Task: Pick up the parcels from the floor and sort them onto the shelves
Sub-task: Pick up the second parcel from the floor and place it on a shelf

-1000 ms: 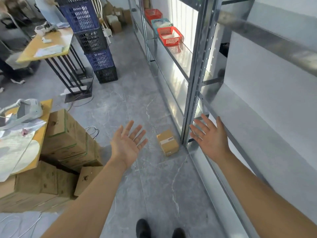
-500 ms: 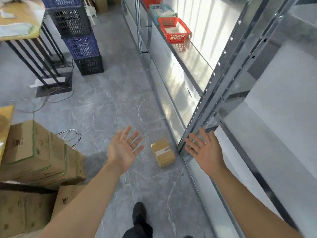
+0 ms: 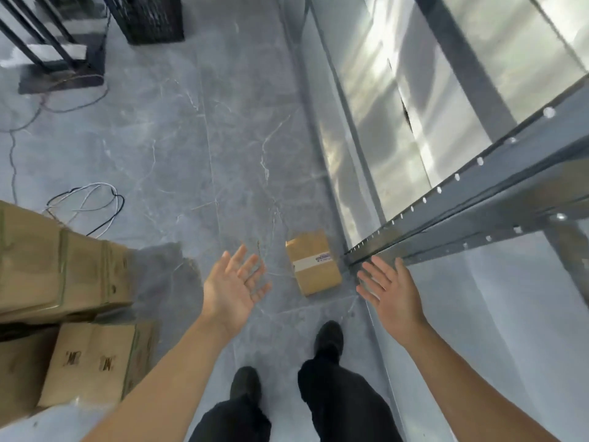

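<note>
A small brown cardboard parcel [image 3: 313, 262] with a white label strip lies on the grey floor, right beside the foot of the metal shelving [image 3: 446, 199]. My left hand [image 3: 236, 283] hovers open, palm up, to the left of the parcel with a gap between them. My right hand [image 3: 390, 290] is open with fingers spread, just right of the parcel and below the shelf upright. Neither hand touches the parcel. The shiny shelf boards [image 3: 398, 122] run along the right side.
Large cardboard boxes [image 3: 60, 263] are stacked at the left, with another box [image 3: 95, 365] below them. Loose cables [image 3: 92, 202] lie on the floor. A black crate [image 3: 149, 17] and table legs [image 3: 47, 43] stand at the far left. My feet [image 3: 328, 339] are just behind the parcel.
The view has tilted down and moved closer to the parcel. Both open hands have dropped lower toward it, one on each side, and my feet have stepped forward.
</note>
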Tool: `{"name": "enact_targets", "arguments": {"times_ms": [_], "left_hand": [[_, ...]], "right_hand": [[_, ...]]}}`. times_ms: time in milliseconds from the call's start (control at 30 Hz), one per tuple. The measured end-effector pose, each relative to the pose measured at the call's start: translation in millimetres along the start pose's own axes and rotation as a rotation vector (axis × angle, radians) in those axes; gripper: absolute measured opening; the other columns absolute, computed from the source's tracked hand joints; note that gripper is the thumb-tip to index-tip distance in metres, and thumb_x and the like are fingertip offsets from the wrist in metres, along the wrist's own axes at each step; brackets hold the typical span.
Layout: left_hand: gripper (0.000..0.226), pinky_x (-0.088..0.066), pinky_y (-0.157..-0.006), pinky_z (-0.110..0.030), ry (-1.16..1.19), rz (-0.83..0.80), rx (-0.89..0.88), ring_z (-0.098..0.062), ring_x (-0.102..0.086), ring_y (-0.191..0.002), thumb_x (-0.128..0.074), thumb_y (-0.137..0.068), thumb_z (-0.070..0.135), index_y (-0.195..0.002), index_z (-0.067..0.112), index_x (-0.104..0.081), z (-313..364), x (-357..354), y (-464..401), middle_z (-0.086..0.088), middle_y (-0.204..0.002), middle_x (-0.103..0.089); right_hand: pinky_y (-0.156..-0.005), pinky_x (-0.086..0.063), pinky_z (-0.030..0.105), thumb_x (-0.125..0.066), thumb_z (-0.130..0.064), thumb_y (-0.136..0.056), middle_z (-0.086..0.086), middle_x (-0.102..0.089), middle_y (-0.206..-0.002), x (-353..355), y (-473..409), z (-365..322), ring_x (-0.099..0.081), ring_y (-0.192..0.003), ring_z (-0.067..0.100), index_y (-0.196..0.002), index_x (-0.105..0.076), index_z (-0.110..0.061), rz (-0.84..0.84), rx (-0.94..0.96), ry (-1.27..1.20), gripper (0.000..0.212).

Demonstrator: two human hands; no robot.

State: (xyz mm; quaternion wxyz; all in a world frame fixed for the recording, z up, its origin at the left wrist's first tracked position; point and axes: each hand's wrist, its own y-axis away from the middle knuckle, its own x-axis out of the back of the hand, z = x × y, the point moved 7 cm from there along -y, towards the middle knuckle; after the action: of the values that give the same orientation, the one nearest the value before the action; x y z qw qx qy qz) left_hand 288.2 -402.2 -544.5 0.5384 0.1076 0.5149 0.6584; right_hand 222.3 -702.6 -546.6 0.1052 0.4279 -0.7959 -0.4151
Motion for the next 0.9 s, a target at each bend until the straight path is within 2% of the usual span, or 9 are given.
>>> {"name": "enact_targets", "arguments": {"times_ms": [200, 400, 633, 900], "left_hand": [[0.057, -0.037, -0.119, -0.054, -0.026, 0.089, 0.062, -0.030, -0.038, -0.155, -0.033, -0.111, 0.047, -0.163, 0.026, -0.038, -77.2, 33.8, -132.1, -0.007, -0.169, -0.041], [0.061, -0.037, -0.114, -0.051, -0.084, 0.132, 0.117, -0.028, -0.036, -0.156, -0.030, -0.111, 0.050, -0.165, 0.023, -0.034, -134.9, 54.2, -231.9, -0.005, -0.171, -0.037], [0.064, -0.027, -0.127, -0.054, -0.172, 0.110, 0.174, -0.024, -0.029, -0.159, -0.031, -0.109, 0.055, -0.166, 0.026, -0.030, -177.6, 59.3, -314.4, -0.002, -0.174, -0.030], [0.079, -0.012, -0.131, -0.052, -0.318, 0.129, 0.314, -0.016, -0.008, -0.165, -0.020, -0.105, 0.069, -0.170, 0.027, -0.005, -219.3, 56.0, -364.8, 0.003, -0.179, -0.003]], "right_hand": [[-0.116, -0.042, 0.049, -0.036, -0.048, -0.110, 0.010, -0.051, -0.157, 35.8, -139.7, 64.2, -0.053, -0.135, 0.025, -0.155, -0.046, -0.017, 0.059, -0.062, 0.238, 0.055], [-0.121, -0.036, 0.052, -0.038, -0.049, -0.109, 0.009, -0.044, -0.164, 56.6, -247.4, 107.8, -0.039, -0.152, 0.028, -0.157, -0.043, -0.022, 0.051, -0.143, 0.380, 0.055], [-0.125, -0.028, 0.052, -0.036, -0.054, -0.108, 0.001, -0.031, -0.171, 70.2, -332.9, 154.9, -0.029, -0.157, 0.024, -0.163, -0.032, -0.024, 0.053, -0.226, 0.531, 0.062], [-0.128, -0.016, 0.051, -0.032, -0.068, -0.102, -0.001, -0.015, -0.176, 64.9, -393.6, 183.8, -0.015, -0.162, 0.024, -0.167, -0.016, -0.029, 0.071, -0.292, 0.622, 0.077]]}}
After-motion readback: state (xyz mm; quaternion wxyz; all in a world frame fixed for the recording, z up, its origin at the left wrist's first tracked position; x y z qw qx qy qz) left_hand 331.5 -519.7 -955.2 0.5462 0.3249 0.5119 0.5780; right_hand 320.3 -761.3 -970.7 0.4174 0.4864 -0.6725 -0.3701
